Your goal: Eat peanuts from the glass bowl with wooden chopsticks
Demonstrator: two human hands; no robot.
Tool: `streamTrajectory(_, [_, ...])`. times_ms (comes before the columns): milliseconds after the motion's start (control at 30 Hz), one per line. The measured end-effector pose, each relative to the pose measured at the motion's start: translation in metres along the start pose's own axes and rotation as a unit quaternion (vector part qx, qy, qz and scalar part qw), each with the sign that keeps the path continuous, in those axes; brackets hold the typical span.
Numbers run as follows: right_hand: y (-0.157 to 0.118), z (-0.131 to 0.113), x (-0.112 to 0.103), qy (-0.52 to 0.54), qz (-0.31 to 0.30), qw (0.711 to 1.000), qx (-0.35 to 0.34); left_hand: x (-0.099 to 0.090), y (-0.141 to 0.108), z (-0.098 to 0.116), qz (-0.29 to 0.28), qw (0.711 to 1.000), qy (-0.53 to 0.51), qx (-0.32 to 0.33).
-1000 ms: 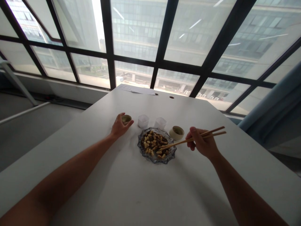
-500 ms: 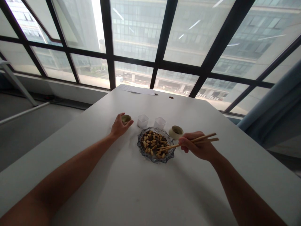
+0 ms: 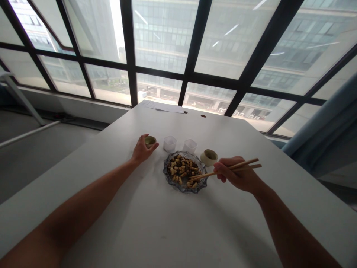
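My left hand (image 3: 143,149) is wrapped round a small green cup (image 3: 151,140) that stands on the table. A pair of wooden chopsticks (image 3: 242,166) is gripped in my right hand (image 3: 235,174), with the tips down among peanuts (image 3: 177,170) in a scalloped glass bowl (image 3: 170,182). Darker small pieces, too small to name, are mixed with the peanuts. A second cup (image 3: 205,159), pale green outside, stands at the bowl's right rear, near my right fingers.
Two clear plastic cups (image 3: 169,144) stand just behind the bowl on the white table (image 3: 167,230). Paper sheets (image 3: 164,107) and two dark round spots (image 3: 203,116) are at the far edge. Windows rise beyond; a blue curtain (image 3: 320,130) hangs at the right.
My right hand and the chopsticks have shifted slightly right, drawing the tips toward the bowl's right side. A bare patch shows among the peanuts. My left hand stays on the green cup.
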State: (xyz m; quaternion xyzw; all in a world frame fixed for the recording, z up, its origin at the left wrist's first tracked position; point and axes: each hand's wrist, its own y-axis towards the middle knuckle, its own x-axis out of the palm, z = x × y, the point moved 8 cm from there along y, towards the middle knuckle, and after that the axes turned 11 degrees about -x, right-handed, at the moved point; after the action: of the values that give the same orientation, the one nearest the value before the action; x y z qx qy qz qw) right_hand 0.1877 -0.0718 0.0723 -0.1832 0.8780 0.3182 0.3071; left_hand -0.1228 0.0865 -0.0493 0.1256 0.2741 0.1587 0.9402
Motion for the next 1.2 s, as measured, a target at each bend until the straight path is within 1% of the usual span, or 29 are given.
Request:
streamTrajectory(200, [0.002, -0.005, 0.002, -0.013, -0.012, 1.0, -0.011, 0.001, 0.001, 0.0, -0.002, 1.0, 0.006, 0.0])
streamTrajectory(500, [0.002, -0.005, 0.004, -0.013, 0.0, 1.0, -0.011, 0.0, 0.0, 0.001, -0.003, 1.0, 0.008, -0.002])
streamTrajectory(767, [-0.002, 0.013, -0.001, 0.007, 0.057, 0.998, 0.008, 0.001, 0.0, -0.001, 0.002, 1.0, 0.008, 0.003])
streamTrajectory(833, [-0.002, 0.015, -0.002, 0.013, 0.063, 0.998, 0.015, 0.001, 0.0, -0.001, 0.0, 1.0, 0.008, 0.004])
streamTrajectory(900, [-0.001, 0.014, -0.001, 0.016, 0.056, 0.998, 0.015, 0.001, 0.001, -0.001, -0.001, 1.0, 0.011, 0.003])
streamTrajectory(1033, [0.001, 0.007, 0.002, 0.008, 0.022, 1.0, 0.003, 0.001, 0.001, 0.0, -0.005, 1.0, 0.012, 0.003])
streamTrajectory(1200, [0.003, -0.009, 0.007, -0.012, -0.004, 1.0, -0.028, 0.001, 0.0, 0.001, 0.001, 1.0, 0.009, 0.007])
